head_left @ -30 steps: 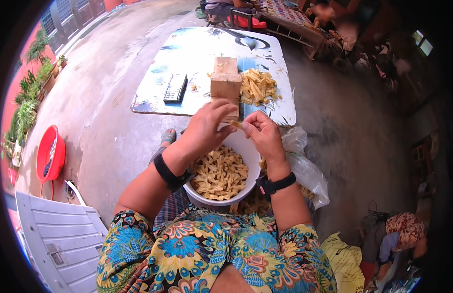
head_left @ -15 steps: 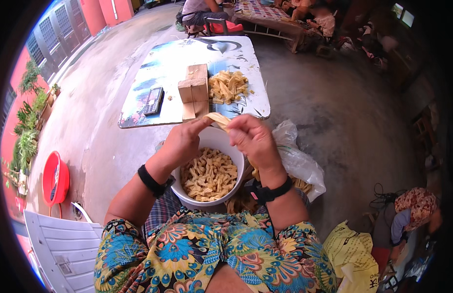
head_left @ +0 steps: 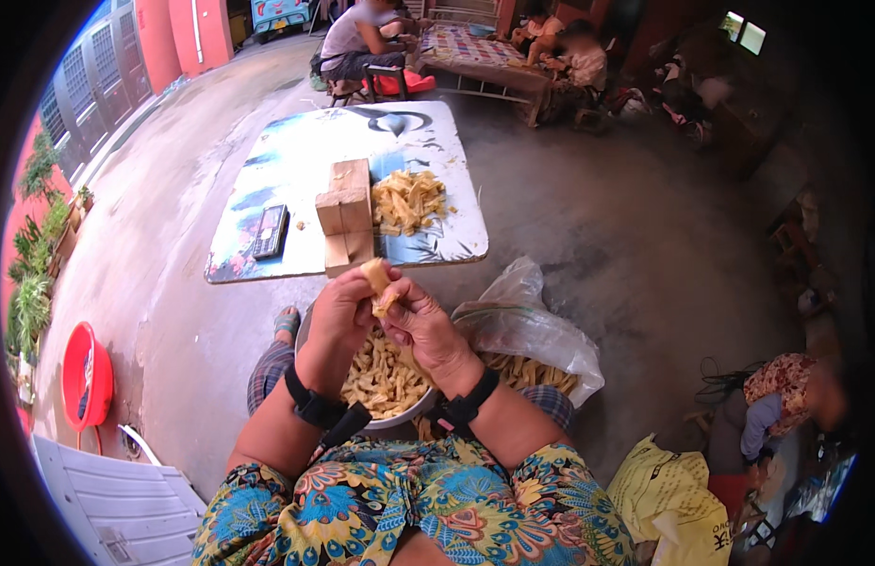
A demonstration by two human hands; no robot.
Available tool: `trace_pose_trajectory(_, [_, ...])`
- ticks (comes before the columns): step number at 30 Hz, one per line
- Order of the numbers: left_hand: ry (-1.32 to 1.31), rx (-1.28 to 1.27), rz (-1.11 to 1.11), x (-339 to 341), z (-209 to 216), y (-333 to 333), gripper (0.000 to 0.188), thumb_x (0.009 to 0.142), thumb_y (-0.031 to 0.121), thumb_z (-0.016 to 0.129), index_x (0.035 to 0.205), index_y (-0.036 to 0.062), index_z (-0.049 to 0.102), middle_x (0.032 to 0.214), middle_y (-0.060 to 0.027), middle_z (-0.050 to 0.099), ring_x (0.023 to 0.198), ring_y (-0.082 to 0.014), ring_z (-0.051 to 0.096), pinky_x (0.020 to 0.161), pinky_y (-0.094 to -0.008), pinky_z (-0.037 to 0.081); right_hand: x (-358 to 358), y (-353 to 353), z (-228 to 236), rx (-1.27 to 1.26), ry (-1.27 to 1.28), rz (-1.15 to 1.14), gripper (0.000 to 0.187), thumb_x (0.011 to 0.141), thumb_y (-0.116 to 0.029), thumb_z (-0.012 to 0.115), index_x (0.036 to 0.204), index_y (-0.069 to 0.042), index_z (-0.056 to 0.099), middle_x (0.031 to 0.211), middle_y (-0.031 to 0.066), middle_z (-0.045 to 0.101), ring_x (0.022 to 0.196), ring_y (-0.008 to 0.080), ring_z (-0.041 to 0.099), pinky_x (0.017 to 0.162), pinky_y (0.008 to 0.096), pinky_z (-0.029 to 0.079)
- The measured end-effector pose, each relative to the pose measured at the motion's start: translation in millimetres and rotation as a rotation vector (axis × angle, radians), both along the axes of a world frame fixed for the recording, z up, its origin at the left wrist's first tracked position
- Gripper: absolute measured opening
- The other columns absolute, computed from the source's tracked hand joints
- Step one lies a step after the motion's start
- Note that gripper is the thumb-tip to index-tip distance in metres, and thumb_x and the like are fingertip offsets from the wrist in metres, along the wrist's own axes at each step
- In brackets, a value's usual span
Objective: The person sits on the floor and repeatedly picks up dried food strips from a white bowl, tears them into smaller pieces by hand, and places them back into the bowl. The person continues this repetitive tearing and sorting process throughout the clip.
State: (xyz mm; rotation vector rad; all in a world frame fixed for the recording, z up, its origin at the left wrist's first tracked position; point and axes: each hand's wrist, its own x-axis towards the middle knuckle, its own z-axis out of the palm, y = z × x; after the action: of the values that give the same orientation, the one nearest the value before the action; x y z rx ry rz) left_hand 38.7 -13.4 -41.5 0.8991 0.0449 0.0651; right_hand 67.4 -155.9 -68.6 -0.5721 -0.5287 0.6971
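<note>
My left hand (head_left: 338,311) and my right hand (head_left: 430,330) are close together above a white bucket (head_left: 422,407). Between them they grip a pale yellow strip (head_left: 375,275) that looks like dried tofu skin. It is folded or bunched at my fingertips, its upper end sticking up. Short, twisted yellow pieces (head_left: 386,382) lie in the bucket below, partly covered by my hands and wrists. Beside my right forearm, a clear plastic bag (head_left: 527,330) holds more yellow strips (head_left: 524,372).
Ahead stands a low table (head_left: 305,141) with a wooden block (head_left: 345,209), a pile of yellow strips (head_left: 405,200) and a dark calculator-like device (head_left: 270,232). A red basin (head_left: 100,377) is at left, a yellow sack (head_left: 664,491) at lower right. Other people sit farther off.
My hands have come lower and closer together. The strip, stretched between them before, is now bunched at the fingertips. The view has shifted, so the table sits lower and farther left.
</note>
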Motion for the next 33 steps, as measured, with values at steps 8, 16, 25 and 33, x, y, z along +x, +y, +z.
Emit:
trace_pose_trajectory(8, [-0.288,0.335,0.127,-10.0,-14.7,-15.8,0.019,0.089,-0.006,0.052,0.103,-0.0048,0.065,0.135,-0.0076,0.051,0.074,-0.0048,0.059,0.06,-0.0154,0.044,0.7,-1.5,-1.3,-0.171,0.274,-0.22,0.01,0.091,-0.019,0.063,0.09,-0.013,0.055,0.06,-0.0038,0.048,0.043,0.0042,0.036,0.04,0.0196,0.028])
trace_pose_trajectory(16, [-0.524,1.072,0.39,-6.2,-21.9,-4.7,0.038,0.08,-0.014,0.052,0.109,0.0047,0.067,0.14,-0.0092,0.047,0.086,-0.0115,0.063,0.067,-0.0231,0.051,-4.3,1.2,8.2,-0.795,-0.774,-0.912,0.013,0.093,-0.013,0.055,0.096,-0.001,0.059,0.073,0.019,0.062,0.068,0.0357,0.063,0.057,0.038,0.049])
trace_pose_trajectory(25, [-0.619,1.49,0.604,-23.1,-4.3,8.3,0.02,0.064,-0.004,0.065,0.081,0.0053,0.067,0.074,-0.0082,0.052,0.064,-0.0266,0.054,0.055,-0.0345,0.044,-8.7,-14.5,31.5,-0.8,-1.197,-0.735,0.013,0.087,-0.013,0.06,0.094,-0.002,0.057,0.08,0.0185,0.06,0.071,0.0375,0.059,0.062,0.042,0.047])
trace_pose_trajectory(33, [-0.324,1.227,0.22,-36.1,-13.5,13.3,0.012,0.078,0.005,0.068,0.076,-0.002,0.059,0.071,-0.0057,0.05,0.063,-0.0157,0.051,0.056,-0.0278,0.041,6.8,-18.5,5.8,-0.746,-0.695,-0.311,0.018,0.09,-0.015,0.064,0.081,-0.004,0.053,0.066,-0.0044,0.053,0.057,0.002,0.045,0.05,0.0206,0.037])
